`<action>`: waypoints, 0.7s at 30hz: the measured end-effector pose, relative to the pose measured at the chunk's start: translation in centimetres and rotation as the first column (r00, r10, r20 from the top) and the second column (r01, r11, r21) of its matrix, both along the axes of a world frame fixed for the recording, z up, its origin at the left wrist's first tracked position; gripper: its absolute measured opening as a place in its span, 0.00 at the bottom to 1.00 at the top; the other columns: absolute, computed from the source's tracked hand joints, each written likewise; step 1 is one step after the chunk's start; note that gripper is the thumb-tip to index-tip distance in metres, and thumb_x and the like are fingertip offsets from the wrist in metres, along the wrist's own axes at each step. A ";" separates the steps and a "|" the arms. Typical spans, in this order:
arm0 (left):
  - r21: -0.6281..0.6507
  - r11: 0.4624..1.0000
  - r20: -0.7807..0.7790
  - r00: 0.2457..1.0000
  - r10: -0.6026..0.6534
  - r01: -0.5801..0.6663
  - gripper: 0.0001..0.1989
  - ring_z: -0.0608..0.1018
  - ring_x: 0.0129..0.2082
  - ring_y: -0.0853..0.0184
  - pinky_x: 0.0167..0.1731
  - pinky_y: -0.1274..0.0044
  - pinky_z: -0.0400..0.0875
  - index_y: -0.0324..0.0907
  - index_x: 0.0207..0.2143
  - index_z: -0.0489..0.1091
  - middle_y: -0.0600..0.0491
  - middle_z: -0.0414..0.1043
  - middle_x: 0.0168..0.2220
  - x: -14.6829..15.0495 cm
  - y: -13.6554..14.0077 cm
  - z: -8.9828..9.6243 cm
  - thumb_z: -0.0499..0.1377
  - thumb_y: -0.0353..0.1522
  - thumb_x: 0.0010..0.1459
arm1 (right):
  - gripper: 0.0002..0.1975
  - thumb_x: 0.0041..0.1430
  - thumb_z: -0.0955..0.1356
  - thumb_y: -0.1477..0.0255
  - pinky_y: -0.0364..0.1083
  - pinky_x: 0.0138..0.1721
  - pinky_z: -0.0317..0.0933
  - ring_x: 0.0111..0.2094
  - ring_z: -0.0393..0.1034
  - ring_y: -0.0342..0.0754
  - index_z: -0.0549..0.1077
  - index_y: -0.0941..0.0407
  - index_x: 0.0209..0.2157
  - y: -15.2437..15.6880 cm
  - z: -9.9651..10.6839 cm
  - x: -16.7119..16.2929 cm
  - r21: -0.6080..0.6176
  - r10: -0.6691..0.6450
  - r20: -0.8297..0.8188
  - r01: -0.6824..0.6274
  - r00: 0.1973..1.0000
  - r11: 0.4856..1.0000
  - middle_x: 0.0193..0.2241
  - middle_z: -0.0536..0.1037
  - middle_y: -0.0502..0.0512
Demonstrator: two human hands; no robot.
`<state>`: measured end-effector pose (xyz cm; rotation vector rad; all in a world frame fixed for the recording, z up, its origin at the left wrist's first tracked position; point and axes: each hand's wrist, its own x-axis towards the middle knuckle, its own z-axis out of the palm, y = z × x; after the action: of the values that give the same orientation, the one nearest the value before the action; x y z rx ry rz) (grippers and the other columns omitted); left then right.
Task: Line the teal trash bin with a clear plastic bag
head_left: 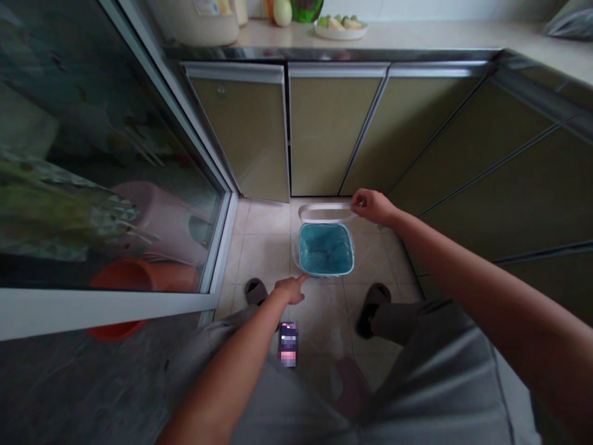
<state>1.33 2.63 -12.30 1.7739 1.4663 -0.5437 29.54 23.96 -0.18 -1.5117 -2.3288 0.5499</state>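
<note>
Head: right hand [373, 206] holds bin lid [325, 212] open

Olive-green cabinet doors [324, 130] with pale metal frames are seen below a light countertop [417, 37]. On the countertop a white plate of cut fruit [340, 26] and a large cream-coloured pot [204, 21] are set. At left, a glass sliding door [92, 154] is shown, with an orange basin [134, 284] behind it. Beige floor tiles [264, 241] are visible.
</note>
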 end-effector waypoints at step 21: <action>0.174 0.682 0.239 0.702 0.671 -0.711 0.10 0.82 0.44 0.61 0.42 0.74 0.72 0.48 0.41 0.78 0.50 0.82 0.43 -0.9 4.6 -4.8 0.58 0.38 0.61 | 0.39 0.60 0.68 0.65 0.59 0.47 0.71 0.59 0.65 0.68 0.56 0.46 0.71 -1.3 -1.8 -0.3 0.193 -0.124 0.184 0.088 0.975 0.977 0.74 0.43 0.60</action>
<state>0.39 7.18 -17.11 1.2301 1.9997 0.1943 29.21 22.62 -1.94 -1.6547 -2.3466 0.1592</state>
